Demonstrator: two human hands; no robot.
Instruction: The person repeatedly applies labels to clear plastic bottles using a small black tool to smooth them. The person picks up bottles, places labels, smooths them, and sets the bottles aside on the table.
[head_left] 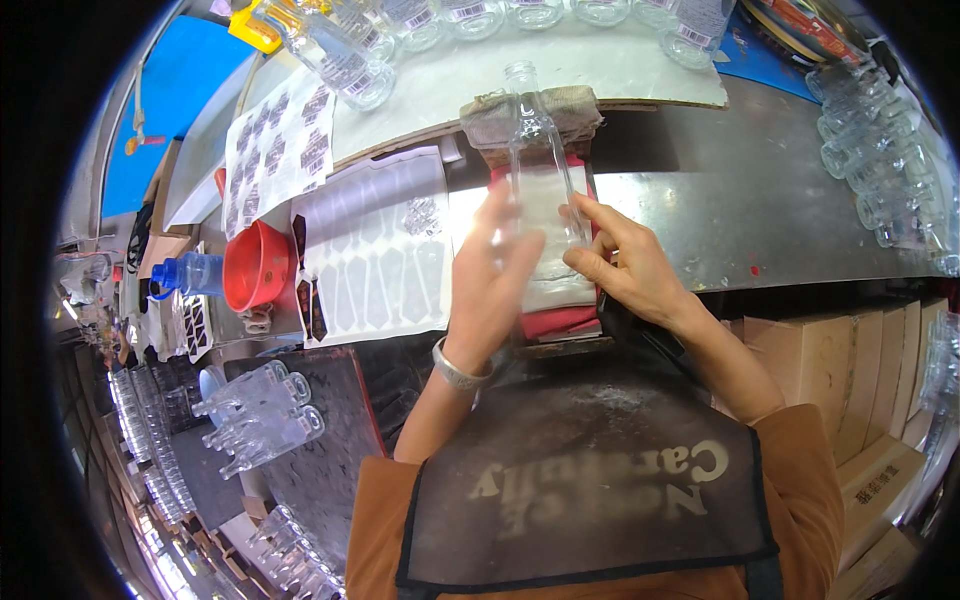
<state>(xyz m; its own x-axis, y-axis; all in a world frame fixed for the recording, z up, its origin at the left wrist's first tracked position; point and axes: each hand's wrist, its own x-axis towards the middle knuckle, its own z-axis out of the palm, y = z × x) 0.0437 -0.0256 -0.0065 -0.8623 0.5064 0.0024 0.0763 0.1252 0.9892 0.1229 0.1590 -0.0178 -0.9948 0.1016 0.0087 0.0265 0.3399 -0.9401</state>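
A clear glass bottle lies on a padded stand, its neck pointing away from me across a cloth-wrapped rest. Beneath its lower part are white padding and red cloth. My right hand has its bent fingers and thumb on the right side of the bottle near the base. On the other side, my left hand is smeared by motion, with its fingers close to the bottle; whether they grip it does not show. Left of it lies a backing sheet of clear stickers.
A sheet of dark printed labels overhangs the shelf beside glass bottles. A red bowl and a blue-capped bottle stand left. More glass bottles lie at right; cardboard boxes are below.
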